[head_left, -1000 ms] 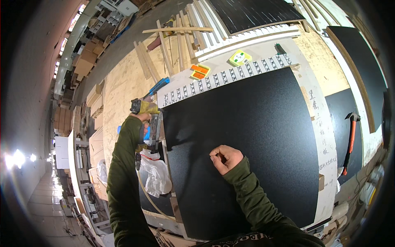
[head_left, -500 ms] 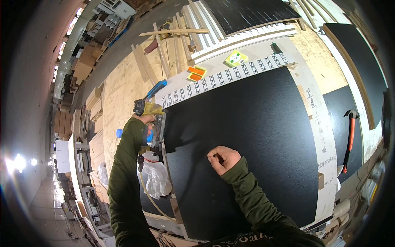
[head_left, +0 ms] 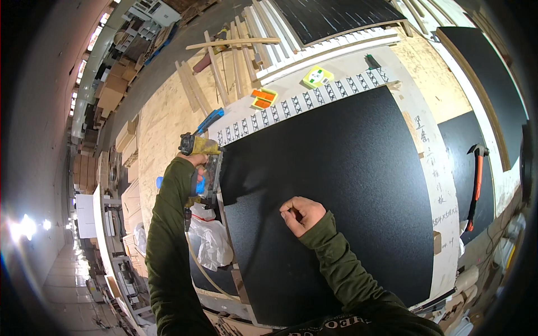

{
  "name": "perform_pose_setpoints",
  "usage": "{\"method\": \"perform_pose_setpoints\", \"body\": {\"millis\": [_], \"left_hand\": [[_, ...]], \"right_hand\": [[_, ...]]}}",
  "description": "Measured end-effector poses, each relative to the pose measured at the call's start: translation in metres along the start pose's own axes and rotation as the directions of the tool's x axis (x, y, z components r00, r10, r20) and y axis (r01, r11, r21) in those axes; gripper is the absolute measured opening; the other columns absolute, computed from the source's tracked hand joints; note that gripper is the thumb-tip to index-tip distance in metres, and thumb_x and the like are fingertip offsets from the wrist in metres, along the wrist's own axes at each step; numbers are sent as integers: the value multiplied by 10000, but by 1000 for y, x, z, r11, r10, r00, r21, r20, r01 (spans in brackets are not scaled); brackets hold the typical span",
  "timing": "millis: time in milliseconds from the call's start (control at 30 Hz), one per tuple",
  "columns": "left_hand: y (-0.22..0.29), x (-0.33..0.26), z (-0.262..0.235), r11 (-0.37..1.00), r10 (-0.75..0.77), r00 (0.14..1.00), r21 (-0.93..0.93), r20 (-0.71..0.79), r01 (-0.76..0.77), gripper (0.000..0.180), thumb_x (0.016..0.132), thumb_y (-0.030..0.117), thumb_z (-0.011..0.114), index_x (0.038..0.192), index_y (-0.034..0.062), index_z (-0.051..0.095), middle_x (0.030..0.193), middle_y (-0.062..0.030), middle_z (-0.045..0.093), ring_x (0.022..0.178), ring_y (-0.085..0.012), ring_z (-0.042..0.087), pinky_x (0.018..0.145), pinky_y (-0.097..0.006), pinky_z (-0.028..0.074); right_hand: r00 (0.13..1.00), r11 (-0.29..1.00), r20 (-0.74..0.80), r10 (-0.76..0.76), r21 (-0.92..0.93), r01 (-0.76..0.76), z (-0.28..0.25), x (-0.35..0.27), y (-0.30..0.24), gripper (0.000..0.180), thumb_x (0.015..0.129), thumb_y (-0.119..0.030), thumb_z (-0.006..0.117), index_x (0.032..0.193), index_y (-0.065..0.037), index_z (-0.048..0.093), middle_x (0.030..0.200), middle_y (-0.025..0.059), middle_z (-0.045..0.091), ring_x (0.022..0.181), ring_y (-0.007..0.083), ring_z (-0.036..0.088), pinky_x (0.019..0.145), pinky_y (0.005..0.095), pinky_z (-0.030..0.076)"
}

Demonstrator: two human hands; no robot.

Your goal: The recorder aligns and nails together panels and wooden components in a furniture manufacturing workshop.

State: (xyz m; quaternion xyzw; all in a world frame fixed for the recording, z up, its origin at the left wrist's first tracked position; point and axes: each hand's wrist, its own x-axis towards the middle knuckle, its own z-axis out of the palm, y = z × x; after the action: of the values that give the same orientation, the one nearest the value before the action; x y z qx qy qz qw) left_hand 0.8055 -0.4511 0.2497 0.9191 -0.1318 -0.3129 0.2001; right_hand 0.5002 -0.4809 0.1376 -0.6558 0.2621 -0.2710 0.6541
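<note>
A large black sheet (head_left: 347, 173) lies flat on the workbench. My left hand (head_left: 196, 161) grips a yellow and grey pneumatic nail gun (head_left: 203, 157) held against the sheet's left edge, an air hose (head_left: 202, 263) trailing down from it. My right hand (head_left: 301, 215) rests on the black sheet near its middle, fingers curled in, pressing down; nothing shows in it. Both arms wear dark green sleeves.
A white patterned strip (head_left: 305, 101) runs along the sheet's far edge, with an orange box (head_left: 263, 98) and a yellow-green box (head_left: 317, 76) beyond it. An orange-handled hammer (head_left: 476, 185) lies at right. Wooden slats (head_left: 224, 67) lie on the plywood floor. A clear plastic bag (head_left: 210, 241) hangs below the gun.
The nail gun and my left hand have shifted slightly along the sheet's left edge. My right hand stays pressed on the sheet in about the same spot.
</note>
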Motion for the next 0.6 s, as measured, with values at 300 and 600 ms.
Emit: {"method": "perform_pose_setpoints", "body": {"millis": [300,600], "left_hand": [[2,-1,10,993,92,995,-84,50,-87,179,725,201,662,824,61,609,536,-28,537,400,-127,497,398,-254,439],[7,0,14,980,153,980,-147,124,-134,199,738,201,648,868,59,599,524,-27,535,383,-123,491,378,-251,439]], "right_hand": [[1000,1000,-11,8,-1,-8,-2,0,1,84,792,-104,581,834,-35,603,659,61,536,541,148,500,528,278,434],[1000,1000,0,-17,16,17,-1,1,2,82,794,-97,576,844,-36,600,682,68,540,552,155,506,534,281,435]]}}
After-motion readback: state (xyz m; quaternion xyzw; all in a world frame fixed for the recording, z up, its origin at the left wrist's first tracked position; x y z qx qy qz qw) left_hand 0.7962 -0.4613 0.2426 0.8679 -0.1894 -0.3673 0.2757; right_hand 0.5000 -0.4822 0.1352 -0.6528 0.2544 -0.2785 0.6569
